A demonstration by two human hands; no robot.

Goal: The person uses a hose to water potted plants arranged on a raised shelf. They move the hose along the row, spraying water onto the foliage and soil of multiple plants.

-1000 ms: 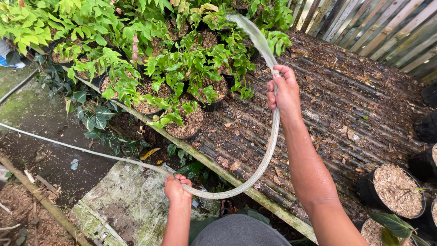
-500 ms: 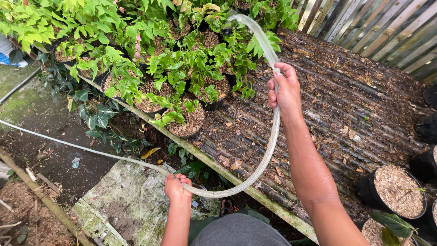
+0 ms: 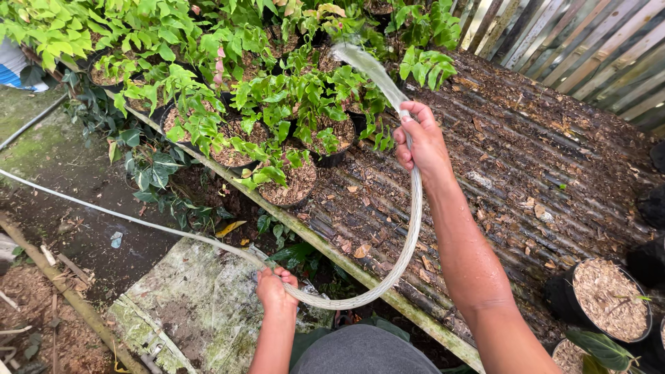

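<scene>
Grip: both hands still clutch hose (image 3: 409, 228) | right hand (image 3: 422, 142) unmoved | left hand (image 3: 276, 287) same

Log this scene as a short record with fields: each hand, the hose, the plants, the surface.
left hand: left hand gripping the clear flexible hose low, near the body
right hand: right hand holding the hose's end raised
water: stream arcing onto the plants
plants: green leafy potted plants in black pots
surface: rusty corrugated metal sheet, strewn with dry leaves
</scene>
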